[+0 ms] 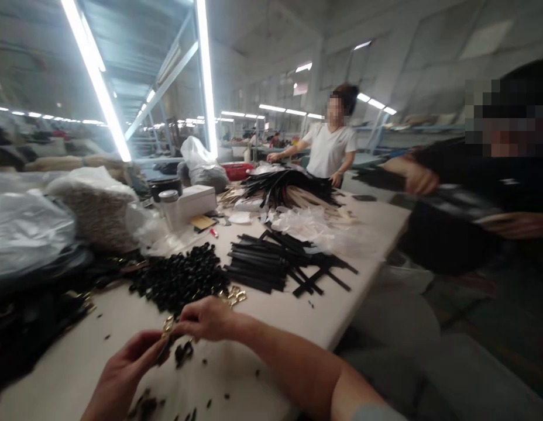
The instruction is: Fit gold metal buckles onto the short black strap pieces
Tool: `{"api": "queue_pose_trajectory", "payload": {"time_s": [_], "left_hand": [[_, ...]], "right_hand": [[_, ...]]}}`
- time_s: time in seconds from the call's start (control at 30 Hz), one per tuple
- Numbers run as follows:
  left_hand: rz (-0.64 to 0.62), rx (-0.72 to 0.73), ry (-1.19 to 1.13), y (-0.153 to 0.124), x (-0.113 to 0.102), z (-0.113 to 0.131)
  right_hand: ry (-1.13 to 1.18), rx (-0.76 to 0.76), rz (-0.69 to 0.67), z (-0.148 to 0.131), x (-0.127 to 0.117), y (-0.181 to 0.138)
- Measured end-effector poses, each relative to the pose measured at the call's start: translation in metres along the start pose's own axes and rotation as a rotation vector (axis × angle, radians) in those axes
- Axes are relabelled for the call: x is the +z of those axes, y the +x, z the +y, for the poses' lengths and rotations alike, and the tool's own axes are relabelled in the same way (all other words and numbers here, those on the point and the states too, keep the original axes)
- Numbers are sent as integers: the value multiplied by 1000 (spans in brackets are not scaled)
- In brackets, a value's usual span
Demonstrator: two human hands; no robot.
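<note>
The left hand [122,368] lies nearest the camera, low over the pale worktop [271,316], with its thumb and fingers pressed together on the lower end of a small dark strap piece [164,348]. The right hand [205,318] meets it from the other side, its arm crossing in from the lower right; its fingertips pinch a small gold clasp [169,323] at the top of the same piece. The piece is thus held between both hands, just above the worktop surface. A small black part [184,352] sits just beneath the hands, and black scraps [144,404] are scattered on the worktop around them.

Just beyond the hands is a heap of small black parts [179,280], with a few gold clasps [234,295] at its right edge. To the right of the heap lies a bundle of black straps [271,260], some splayed out toward the worktop's edge. Clear plastic bags [26,228] and a bag of pale material [96,210] crowd the left side. Farther back stand a white box [195,202] and a larger spread of black straps [289,184].

At the far end of the worktop stands a person in a white shirt [328,149]. On the right, a second person in dark clothes [473,193] is blurred, with a hand [423,180] raised over the worktop's edge.
</note>
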State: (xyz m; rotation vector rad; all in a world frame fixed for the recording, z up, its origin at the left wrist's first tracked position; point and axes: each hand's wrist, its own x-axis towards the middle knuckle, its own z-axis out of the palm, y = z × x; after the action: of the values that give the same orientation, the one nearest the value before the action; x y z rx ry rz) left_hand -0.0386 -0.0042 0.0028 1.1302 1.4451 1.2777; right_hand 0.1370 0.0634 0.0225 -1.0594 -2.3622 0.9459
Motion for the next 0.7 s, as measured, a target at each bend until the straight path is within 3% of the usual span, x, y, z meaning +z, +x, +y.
{"api": "queue_pose_trajectory", "payload": {"time_s": [0.07, 0.13, 0.27, 0.33, 0.4, 0.5, 0.6, 0.7], "left_hand": [[-100, 29, 19, -2, -5, 3], [-126, 63, 58, -3, -4, 3], [-60, 113, 188, -3, 2, -1], [-18, 79, 123, -2, 2, -3], [38, 33, -18, 0, 1, -4], [79, 15, -171, 2, 1, -5], [49, 30, -169, 1, 3, -6], [46, 42, -150, -2, 6, -6]], "right_hand": [[-176, -84, 97, 0, -1, 1], [-275, -126, 108, 3, 0, 3], [-313, -322, 221, 5, 1, 4], [-274, -398, 336, 4, 0, 4], [-223, -377, 396, 3, 0, 4], [-107, -247, 264, 4, 8, 5], [148, -136, 96, 6, 20, 7], [485, -57, 75, 5, 29, 8]]}}
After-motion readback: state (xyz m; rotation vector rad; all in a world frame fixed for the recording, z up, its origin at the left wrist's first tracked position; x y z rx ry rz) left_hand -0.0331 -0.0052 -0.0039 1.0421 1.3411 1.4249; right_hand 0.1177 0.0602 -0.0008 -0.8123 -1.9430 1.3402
